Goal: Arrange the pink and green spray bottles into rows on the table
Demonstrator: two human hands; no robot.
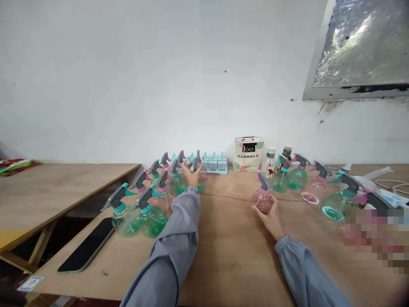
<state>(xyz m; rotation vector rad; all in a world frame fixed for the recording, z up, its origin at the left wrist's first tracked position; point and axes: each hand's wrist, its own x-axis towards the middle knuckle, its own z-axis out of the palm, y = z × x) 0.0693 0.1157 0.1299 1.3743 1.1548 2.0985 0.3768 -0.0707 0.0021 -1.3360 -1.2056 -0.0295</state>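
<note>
My right hand [271, 216] is wrapped round the lower body of a pink spray bottle [261, 199] with a grey and pink trigger head. It stands upright at the middle right of the table. My left hand [192, 175] reaches to the back of the left-hand group, its fingers closed about the head of a spray bottle [201, 186] with a greenish body. That bottle is partly hidden by the hand and sleeve. Several green and pink spray bottles crowd around it, among them a green bottle [154, 221] in front with a turquoise collar.
A black phone [87, 246] lies at the table's left edge. Along the wall are a light-blue compartmented tray [218, 166], a paper bag [248, 155] and a small white-capped bottle [269, 163]. More spray bottles, including a green one [298, 177], stand at right. A second table [64, 189] is at left.
</note>
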